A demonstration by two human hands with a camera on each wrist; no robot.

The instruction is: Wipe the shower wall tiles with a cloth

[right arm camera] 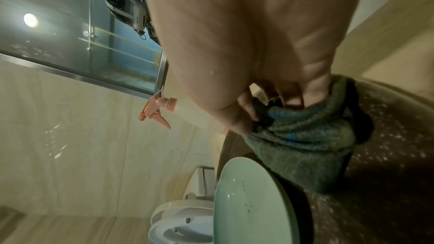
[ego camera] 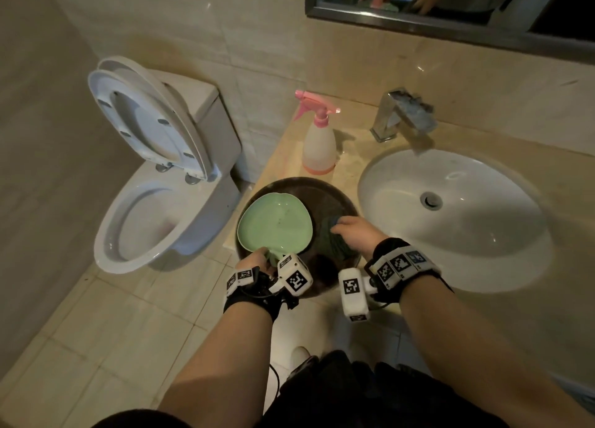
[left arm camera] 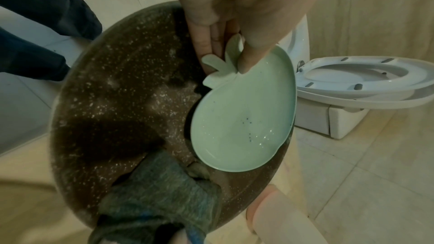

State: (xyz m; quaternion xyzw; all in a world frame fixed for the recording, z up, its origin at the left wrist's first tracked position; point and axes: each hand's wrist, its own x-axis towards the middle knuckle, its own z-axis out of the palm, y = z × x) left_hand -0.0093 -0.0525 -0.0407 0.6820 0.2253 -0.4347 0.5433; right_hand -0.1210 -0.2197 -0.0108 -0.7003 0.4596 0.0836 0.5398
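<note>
A dark speckled basin [ego camera: 325, 199] stands on the counter's left end, and a grey-green cloth [ego camera: 330, 239] lies bunched inside it. My right hand [ego camera: 339, 226] grips the cloth, with the fingers curled into its folds [right arm camera: 305, 140]. A pale green apple-shaped plate [ego camera: 273, 226] leans in the basin's left half. My left hand [ego camera: 265, 257] pinches the plate by its leaf-shaped stem, thumb on top [left arm camera: 246, 58]. In the left wrist view the cloth [left arm camera: 159, 192] sits at the basin's [left arm camera: 112, 108] far side, beside the plate [left arm camera: 244, 118]. Beige wall tiles [ego camera: 225, 41] rise behind.
A spray bottle [ego camera: 318, 137] with a pink trigger stands just behind the basin. The white sink [ego camera: 450, 218] and chrome faucet [ego camera: 402, 115] are to the right. A toilet [ego camera: 154, 186] with its lid up is on the left. A mirror [ego camera: 450, 5] hangs above the counter.
</note>
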